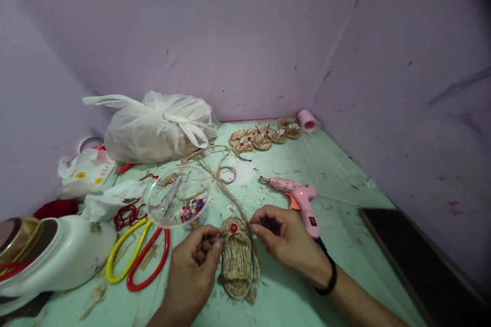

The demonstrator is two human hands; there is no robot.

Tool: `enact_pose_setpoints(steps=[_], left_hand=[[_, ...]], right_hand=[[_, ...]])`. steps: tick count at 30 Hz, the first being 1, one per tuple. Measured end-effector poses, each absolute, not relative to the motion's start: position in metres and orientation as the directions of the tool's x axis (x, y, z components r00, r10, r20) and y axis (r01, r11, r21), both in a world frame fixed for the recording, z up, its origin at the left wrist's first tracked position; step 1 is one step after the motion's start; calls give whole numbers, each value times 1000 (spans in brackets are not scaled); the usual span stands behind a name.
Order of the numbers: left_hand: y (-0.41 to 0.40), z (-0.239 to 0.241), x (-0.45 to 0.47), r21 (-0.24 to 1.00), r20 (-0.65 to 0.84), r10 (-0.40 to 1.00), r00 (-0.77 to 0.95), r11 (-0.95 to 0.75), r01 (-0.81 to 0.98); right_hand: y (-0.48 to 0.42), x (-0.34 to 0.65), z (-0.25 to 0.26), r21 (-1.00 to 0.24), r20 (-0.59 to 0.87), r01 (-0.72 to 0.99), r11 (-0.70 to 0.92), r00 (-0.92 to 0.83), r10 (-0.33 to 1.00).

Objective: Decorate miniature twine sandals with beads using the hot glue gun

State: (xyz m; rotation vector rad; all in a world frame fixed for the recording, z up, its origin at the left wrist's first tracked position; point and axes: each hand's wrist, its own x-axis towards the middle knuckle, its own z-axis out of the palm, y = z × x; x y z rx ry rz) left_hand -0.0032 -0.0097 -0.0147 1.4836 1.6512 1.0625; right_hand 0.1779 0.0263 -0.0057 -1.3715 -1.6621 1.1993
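A small jute-rope sandal (237, 260) with a red bead on its strap lies on the pale green table (345, 245) near the front edge. My left hand (194, 268) is curled beside it, thumb and fingers pinching the strap's left end. My right hand (286, 240) pinches the strap's right end, where a loose jute cord (226, 184) runs off toward the back. A black band sits on my right wrist.
A pink glue gun (297, 196) lies just behind my right hand. A clear bowl of beads (179, 198), red-and-yellow scissors (134, 258) and a white jar (57, 255) stand at left. A white plastic bag (159, 127) and several finished jute sandals (264, 138) sit at the back.
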Motion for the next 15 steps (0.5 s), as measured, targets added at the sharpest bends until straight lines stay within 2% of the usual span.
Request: enact_pose_setpoints(steps=[4,6,9,12,15], left_hand=[[-6,-11,0,843,139,990,-1,-118,525],[-8,-10,0,838,165,986,-5,-138,528],[-13,-4,-3,846,266,937,-225,-115,521],[-16,9,-14,865,363,774,-518,-74,496],[-12,20,-31,943,266,646,-715,-21,331]], right_hand=[[24,174,-5,-916,-45,394,76,-291,956],[23,174,-4,-915,-39,395,88,-301,953],[24,178,-2,-934,-41,352,63,-279,959],[29,185,2,-946,8,319,58,-154,988],[33,190,5,-956,47,291,45,-2,999]])
